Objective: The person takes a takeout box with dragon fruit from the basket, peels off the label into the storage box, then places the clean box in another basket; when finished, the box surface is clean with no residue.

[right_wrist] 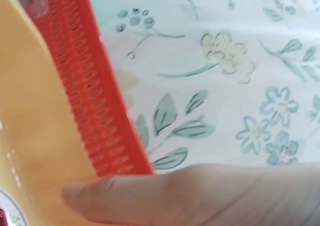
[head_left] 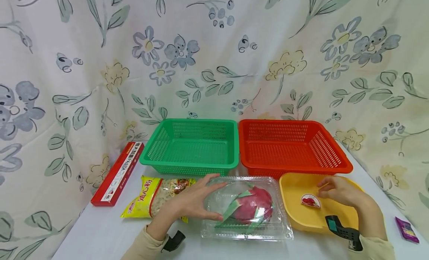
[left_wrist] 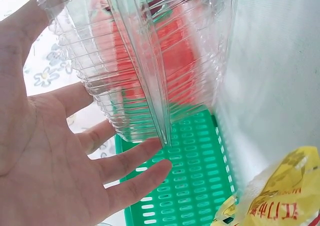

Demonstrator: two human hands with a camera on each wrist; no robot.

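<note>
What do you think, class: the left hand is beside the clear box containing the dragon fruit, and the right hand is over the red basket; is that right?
Not quite: the head view shows the right hand over the yellow tray, not the red basket. The rest stands.

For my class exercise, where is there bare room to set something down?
Free: inside the green basket, inside the red basket, and table between the pasta box, yellow bag and left sleeve. Crowded: around the clear container, between left hand and yellow tray.

A pale, flower-printed cloth (head_left: 214, 59) hangs in folds — behind a white table (head_left: 97, 232).
</note>
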